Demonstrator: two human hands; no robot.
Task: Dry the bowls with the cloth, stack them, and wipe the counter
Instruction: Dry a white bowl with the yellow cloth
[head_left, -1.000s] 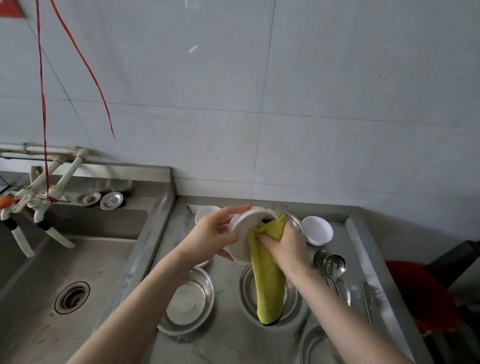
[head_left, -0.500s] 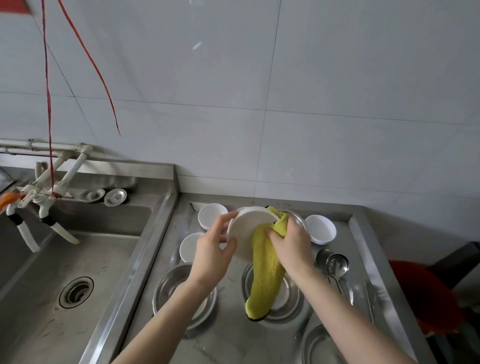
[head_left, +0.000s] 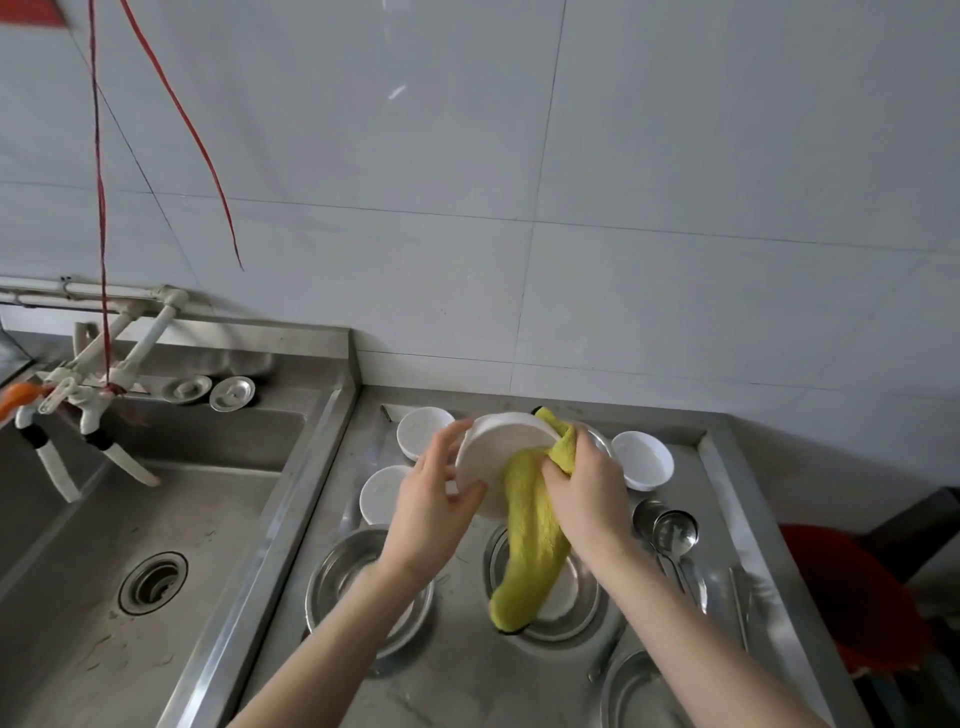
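Steel counter, tiled wall — left hand grips bowl, right hand clutches cloth.

Single wide-angle view from my head, facing forward and down, close over the stainless steel tabletop, grey tiled wall filling the upper half, steel sink at left
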